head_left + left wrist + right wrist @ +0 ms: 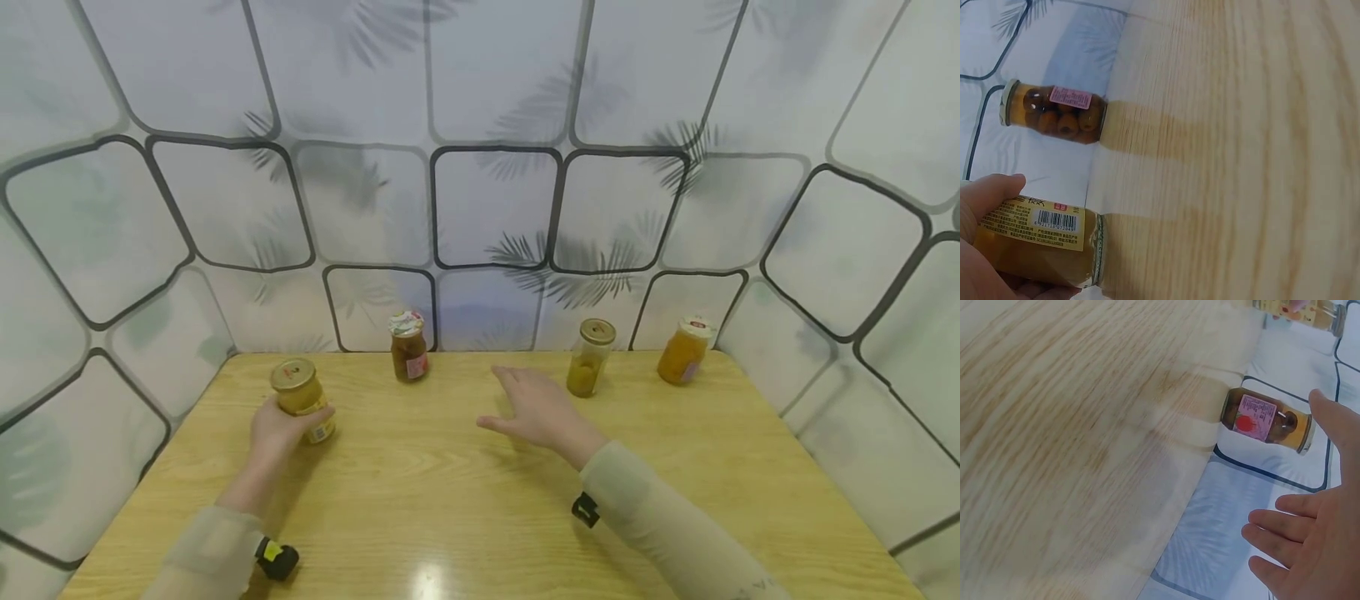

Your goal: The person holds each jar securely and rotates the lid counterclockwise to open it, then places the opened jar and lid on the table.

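At the left side of the table my left hand (276, 432) grips a jar with a gold lid and yellow contents (296, 385). In the left wrist view the thumb lies along its yellow barcode label (1054, 222). My right hand (536, 410) is over the middle of the table, fingers extended and holding nothing. Toward the back stands a jar of dark round fruit (408, 350) with a patterned lid and a pink label; in the right wrist view this fruit jar (1266, 419) appears beyond the spread fingers.
Right of my right hand stands a gold-lidded jar (590, 358), partly filled with yellow contents. An orange-filled jar (684, 352) with a white lid is near the back right corner. Patterned wall covering (495, 208) encloses the wooden table (420, 492) at the back and sides.
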A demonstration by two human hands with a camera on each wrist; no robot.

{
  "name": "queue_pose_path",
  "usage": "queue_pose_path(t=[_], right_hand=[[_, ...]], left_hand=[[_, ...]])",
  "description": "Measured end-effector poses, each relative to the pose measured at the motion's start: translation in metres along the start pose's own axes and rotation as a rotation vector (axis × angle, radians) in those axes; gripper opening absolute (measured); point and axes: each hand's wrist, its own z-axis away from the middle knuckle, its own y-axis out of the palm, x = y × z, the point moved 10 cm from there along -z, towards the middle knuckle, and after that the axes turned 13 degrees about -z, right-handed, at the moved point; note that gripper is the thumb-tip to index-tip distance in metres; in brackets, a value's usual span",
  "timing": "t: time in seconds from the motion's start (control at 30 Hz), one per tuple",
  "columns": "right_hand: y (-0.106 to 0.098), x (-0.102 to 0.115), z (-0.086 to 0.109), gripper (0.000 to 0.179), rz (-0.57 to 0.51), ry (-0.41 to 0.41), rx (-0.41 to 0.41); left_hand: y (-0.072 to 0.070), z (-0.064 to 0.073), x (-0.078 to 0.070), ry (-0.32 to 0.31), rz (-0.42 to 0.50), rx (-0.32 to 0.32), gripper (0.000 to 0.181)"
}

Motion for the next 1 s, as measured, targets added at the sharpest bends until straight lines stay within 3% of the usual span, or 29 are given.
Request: queue_pose_path(t=[0.27,0.63,1.0], right_hand=[[-0.002,0.002,0.003,0.092,-0.011,0.0,0.004],[-0.005,0.001,0.003,0.092,0.012,-0.016,-0.01],[-0.026,0.017,-0.001,0.091,0.031,-0.039,-0.042]], left_hand=[[0.015,0.006,-0.021,0.065,-0.022,0.034,0.075],[0.025,0.015,-0.069,0.134,-0.079,0.066,0.072],[0.043,0.026,-0.114,0.214,-0.096,0.116,0.069]])
